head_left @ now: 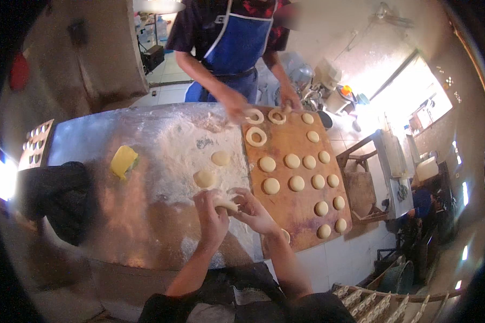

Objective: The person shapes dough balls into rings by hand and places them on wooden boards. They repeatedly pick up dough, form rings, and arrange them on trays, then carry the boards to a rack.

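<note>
Between my two hands, over the near part of the floured metal table (167, 215), is a piece of pale dough (226, 205). My left hand (212, 214) grips it from the left, fingers curled around its edge. My right hand (251, 212) pinches its right side with bent fingers. Whether the dough has a hole through it is hidden by my fingers. Just beyond my hands, two flattened dough rounds, a nearer one (205, 178) and a farther one (221, 158), lie on the flour. To the right, a wooden board (285, 207) bears several dough rounds and, at its far left corner, dough rings (256, 137).
Across the table a person in a blue apron (234, 46) reaches over the board's far edge. A yellow block (124, 161) lies on the table's left half, near dark cloth (59, 202). A wooden-framed stand (361, 185) is beyond the board; a rack (382, 307) is at lower right.
</note>
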Tool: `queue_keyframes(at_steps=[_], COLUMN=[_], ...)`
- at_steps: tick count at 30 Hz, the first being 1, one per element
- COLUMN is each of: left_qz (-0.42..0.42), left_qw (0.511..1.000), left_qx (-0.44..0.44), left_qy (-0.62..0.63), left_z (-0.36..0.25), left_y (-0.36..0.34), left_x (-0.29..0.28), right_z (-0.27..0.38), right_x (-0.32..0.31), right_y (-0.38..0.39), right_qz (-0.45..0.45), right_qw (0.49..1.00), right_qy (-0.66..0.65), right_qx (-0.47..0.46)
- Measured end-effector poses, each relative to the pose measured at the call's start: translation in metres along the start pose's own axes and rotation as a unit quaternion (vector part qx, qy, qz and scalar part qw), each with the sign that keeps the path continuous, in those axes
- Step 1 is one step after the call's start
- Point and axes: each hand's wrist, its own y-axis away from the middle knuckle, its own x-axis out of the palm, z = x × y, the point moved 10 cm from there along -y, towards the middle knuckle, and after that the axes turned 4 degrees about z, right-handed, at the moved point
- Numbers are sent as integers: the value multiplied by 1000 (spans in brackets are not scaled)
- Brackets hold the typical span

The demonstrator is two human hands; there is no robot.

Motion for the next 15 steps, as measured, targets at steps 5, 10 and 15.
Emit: queue_keyframes(at_steps=[5, 10, 15], left_qz=[0, 32, 63], left_qw=[937, 802, 995], left_qx=[-95, -88, -65], left_qy=[336, 590, 41], left_z=[7, -34, -37], left_y=[19, 32, 48], left_x=[29, 55, 80], right_z=[6, 8, 19], right_x=[-26, -48, -52], right_y=[22, 44, 66], right_qz=[-23, -133, -46], right_qw=[996, 975, 997], right_qy=[-91, -174, -3], right_qx=[-7, -22, 58])
